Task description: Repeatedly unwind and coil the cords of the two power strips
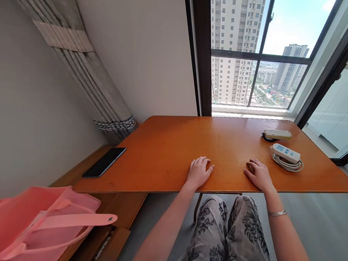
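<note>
My left hand point(199, 171) lies palm down on the orange wooden table point(164, 155) near its front edge, fingers flat and holding nothing. My right hand point(258, 174) rests the same way a little to the right, fingers stretched out, with a silver bracelet point(277, 212) on its wrist. A white power strip point(286, 152) on its coiled cable sits just beyond my right hand. A black phone point(104, 162) lies on the table's left corner, well away from my left hand.
A second, beige power strip point(277, 134) lies near the window. A pink tote bag point(34, 223) stands at the lower left on a low wooden cabinet point(115, 226). A rolled grey mat point(74, 56) leans on the wall. Large window ahead, grey floor to the right.
</note>
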Demonstrator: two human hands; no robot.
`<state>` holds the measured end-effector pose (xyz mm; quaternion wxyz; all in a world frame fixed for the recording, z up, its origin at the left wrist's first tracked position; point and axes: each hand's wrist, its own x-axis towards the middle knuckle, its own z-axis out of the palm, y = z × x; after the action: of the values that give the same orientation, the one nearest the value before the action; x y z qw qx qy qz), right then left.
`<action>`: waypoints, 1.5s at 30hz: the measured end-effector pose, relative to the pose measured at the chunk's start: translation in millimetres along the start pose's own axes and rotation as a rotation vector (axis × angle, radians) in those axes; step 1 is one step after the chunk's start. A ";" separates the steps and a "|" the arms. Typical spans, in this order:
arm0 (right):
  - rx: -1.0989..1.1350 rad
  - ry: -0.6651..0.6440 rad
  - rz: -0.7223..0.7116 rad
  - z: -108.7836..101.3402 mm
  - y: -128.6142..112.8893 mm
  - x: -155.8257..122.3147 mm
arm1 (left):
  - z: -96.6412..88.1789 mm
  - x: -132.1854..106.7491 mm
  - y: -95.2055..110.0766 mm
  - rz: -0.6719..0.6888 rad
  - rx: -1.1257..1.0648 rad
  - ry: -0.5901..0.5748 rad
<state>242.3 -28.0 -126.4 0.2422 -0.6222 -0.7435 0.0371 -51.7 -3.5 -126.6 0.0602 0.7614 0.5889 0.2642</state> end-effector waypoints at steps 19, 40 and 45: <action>0.025 0.023 0.000 3.3 -0.4 1.7 | 0.3 1.9 -5.0 -0.003 0.029 -0.024; 0.045 0.049 -0.033 5.8 5.4 1.7 | -0.8 1.1 -3.1 -0.002 0.029 -0.033; 0.012 0.068 -0.060 12.0 4.1 0.1 | -1.4 -0.3 -1.6 -0.007 0.039 -0.040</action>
<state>241.2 -24.1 -138.4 0.2720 -0.5992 -0.7529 0.0131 -53.9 -3.6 -126.1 0.0582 0.7656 0.5951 0.2372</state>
